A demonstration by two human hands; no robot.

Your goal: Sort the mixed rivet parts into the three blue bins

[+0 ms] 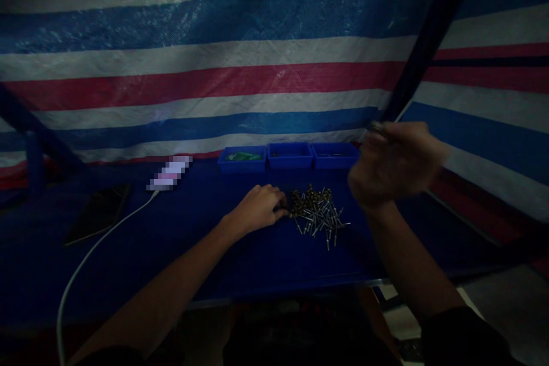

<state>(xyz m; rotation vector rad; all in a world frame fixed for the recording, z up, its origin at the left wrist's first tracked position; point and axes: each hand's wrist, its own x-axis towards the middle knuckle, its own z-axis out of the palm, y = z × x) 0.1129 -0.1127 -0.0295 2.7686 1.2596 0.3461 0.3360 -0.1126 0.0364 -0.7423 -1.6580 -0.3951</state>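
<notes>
A pile of small metal parts [319, 211], slim silver pins with brass-coloured pieces mostly at the back left, lies on the blue table [253, 263]. At the pile's left edge is my left hand [261, 206], its fingers curled and its thumb and fingertips touching the brass-coloured pieces. Whether it grips one of them is hidden. My right hand [397, 160] is raised above the table to the right of the pile, closed and blurred by motion. A small dark metal part [376, 126] shows at its thumb and fingertip; the exact kind is unclear.
Three blue bins stand behind the pile: a left bin [243, 167] with something green inside, a middle bin [290, 161] and a right bin [337, 161]. At left are a lit phone [170, 173] with a white cable [105, 233] and a dark tablet [100, 211]. Striped sheeting [206, 83] hangs behind.
</notes>
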